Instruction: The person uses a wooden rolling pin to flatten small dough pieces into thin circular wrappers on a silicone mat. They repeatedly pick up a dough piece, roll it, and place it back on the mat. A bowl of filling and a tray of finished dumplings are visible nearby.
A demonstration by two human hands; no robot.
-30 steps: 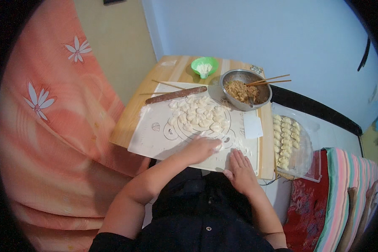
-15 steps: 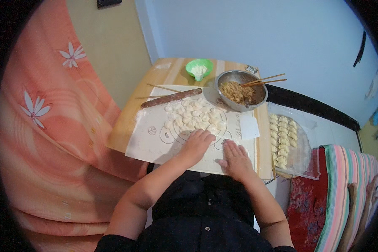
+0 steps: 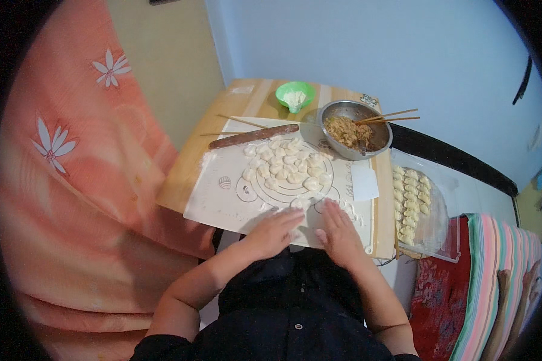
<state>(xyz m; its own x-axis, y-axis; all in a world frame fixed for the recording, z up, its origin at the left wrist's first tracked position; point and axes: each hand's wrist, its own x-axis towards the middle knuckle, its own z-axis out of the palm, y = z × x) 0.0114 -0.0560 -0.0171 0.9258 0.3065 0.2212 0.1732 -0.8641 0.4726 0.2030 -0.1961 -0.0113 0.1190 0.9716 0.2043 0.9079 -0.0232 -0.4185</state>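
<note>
My left hand (image 3: 277, 233) rests low over the near edge of a white printed pastry mat (image 3: 223, 210), fingers stretched out. Beside it my right hand (image 3: 342, 233) lies flat on the mat, fingers extended. A single small dough piece (image 3: 299, 203) sits just beyond my left fingertips, apart from the rest. Farther back, several floured dough pieces (image 3: 289, 162) cluster over the mat's printed circles. Behind them a brown rolling pin (image 3: 254, 136) lies slantwise. Neither hand visibly grips anything.
At the table's far side stand a green bowl of flour (image 3: 295, 96) and a metal bowl of filling (image 3: 355, 129) with chopsticks (image 3: 394, 116). A white scraper (image 3: 364, 182) lies by the right edge. Right of the table, a clear plastic tray (image 3: 442, 228) carries rows of dumplings (image 3: 411, 201).
My left hand has drawn back from the dough cluster toward the mat's near edge. One dough piece now lies separately by its fingertips. The whole view has shifted slightly.
</note>
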